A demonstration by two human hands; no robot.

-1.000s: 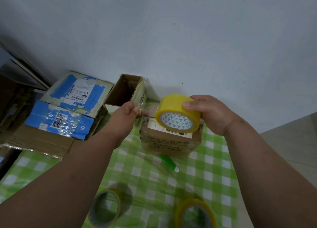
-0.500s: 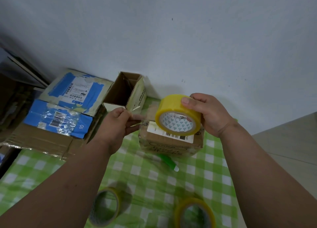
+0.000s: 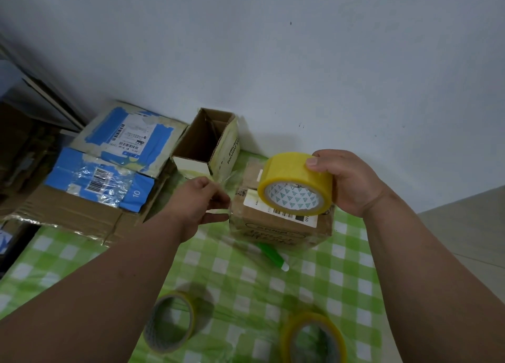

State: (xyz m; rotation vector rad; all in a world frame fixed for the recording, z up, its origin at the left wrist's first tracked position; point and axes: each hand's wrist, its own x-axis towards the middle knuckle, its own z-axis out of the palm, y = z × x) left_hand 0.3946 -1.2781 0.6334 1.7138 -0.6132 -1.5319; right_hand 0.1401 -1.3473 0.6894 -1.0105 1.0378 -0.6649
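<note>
— From the head view, how far along is the taping?

— Midway, I'd judge. The right grip (image 3: pixel 347 182) is curled round the yellow tape roll (image 3: pixel 295 183), thumb on top, holding it in the air just above the small parcel (image 3: pixel 281 226). The left grip (image 3: pixel 202 201) pinches the free end of the clear tape strip (image 3: pixel 228 178), drawn out to the left of the roll.

— Is the strip on the parcel yet?

— It doesn't look pressed down. It seems to hang between roll and fingers, beside the parcel's left edge. Laying it, smoothing it and cutting it are left to do. The parcel's flaps are shut and its sides look glossy, so some tape may be on already.

— And the containers?

— The parcel is closed, so its contents are hidden. The open carton (image 3: pixel 207 144) stands behind it against the wall; its inside is dark, and I see nothing in it.

— Anything else on the surface (image 3: pixel 341 275)?

— A green pen (image 3: pixel 273 256) just in front of the parcel, two spare rolls (image 3: pixel 170 321) near the front edge, and blue-labelled packages (image 3: pixel 109 171) on flattened cardboard at the left
</note>
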